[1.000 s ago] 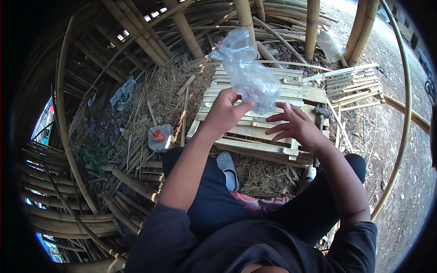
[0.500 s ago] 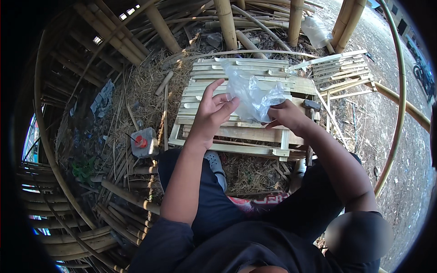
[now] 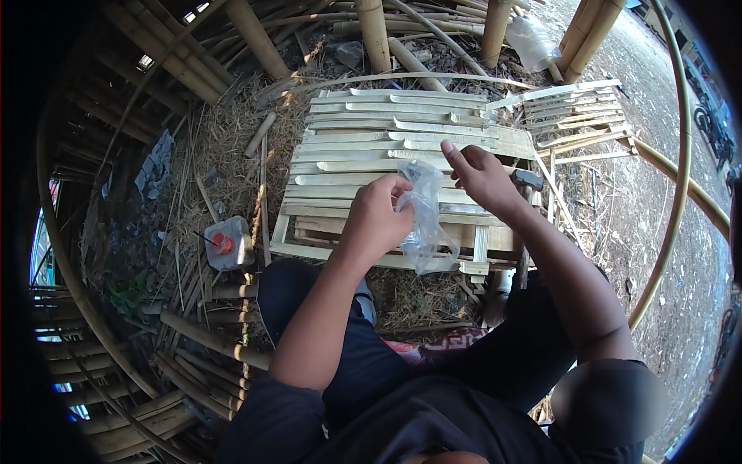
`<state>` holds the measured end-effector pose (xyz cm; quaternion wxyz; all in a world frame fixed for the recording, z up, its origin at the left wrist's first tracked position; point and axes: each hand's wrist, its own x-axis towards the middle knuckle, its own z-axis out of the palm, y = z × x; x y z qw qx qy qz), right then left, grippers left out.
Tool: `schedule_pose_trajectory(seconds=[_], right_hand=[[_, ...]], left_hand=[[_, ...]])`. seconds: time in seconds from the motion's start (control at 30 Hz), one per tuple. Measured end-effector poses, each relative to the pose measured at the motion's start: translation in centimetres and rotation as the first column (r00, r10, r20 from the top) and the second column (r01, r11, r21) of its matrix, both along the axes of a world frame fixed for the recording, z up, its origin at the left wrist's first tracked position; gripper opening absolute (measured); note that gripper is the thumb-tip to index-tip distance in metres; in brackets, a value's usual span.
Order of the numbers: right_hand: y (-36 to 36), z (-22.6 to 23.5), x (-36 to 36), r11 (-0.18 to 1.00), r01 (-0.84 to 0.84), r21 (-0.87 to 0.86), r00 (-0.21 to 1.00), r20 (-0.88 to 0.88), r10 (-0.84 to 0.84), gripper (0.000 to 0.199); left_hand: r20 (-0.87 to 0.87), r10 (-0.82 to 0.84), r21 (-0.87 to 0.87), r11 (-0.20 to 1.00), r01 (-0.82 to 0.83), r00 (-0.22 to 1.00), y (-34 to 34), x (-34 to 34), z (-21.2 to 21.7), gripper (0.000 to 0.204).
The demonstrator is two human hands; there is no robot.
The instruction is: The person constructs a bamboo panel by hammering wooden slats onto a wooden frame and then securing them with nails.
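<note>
My left hand (image 3: 380,218) is closed on a crumpled clear plastic bag (image 3: 427,224), which hangs down over the front of a slatted bamboo panel (image 3: 340,179). To the right of the bag my right hand (image 3: 483,179) hovers over the panel, apart from the plastic. Its thumb sticks out away from the partly bent fingers, and I see nothing between them. Just beyond that hand, at the panel's right side, lies a hammer (image 3: 528,179) with a dark head. Pale split strips, several with curled ends, run across the panel.
A second, smaller slatted panel (image 3: 576,116) lies at the back right. Thick bamboo posts (image 3: 374,35) stand behind the work. On the left, a pale block-shaped container (image 3: 229,243) with a red part sits on straw. Bamboo poles (image 3: 209,336) lie at the lower left.
My right hand has let go of the plastic bag and moved slightly up. The left hand has shifted right and lower with the bag, which now hangs down from it.
</note>
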<state>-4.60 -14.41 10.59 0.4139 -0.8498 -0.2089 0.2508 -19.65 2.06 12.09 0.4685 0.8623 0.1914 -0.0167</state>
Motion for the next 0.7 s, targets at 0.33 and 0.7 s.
schedule_pose_trajectory(seconds=[0.33,0.7], right_hand=[[-1.7,-1.8,-2.4,0.977,-0.143,-0.161,0.857,0.473,0.204,0.031],[-2.3,3.2,-5.7,0.950,-0.195,0.244,0.677,0.734,-0.050,0.033]], left_hand=[[0.262,-0.009,0.225,0.973,-0.052,0.965,1.1,-1.6,0.3,0.038],[0.229,-0.074,0.324,0.946,-0.004,0.971,-0.4,-1.6,0.7,0.054]])
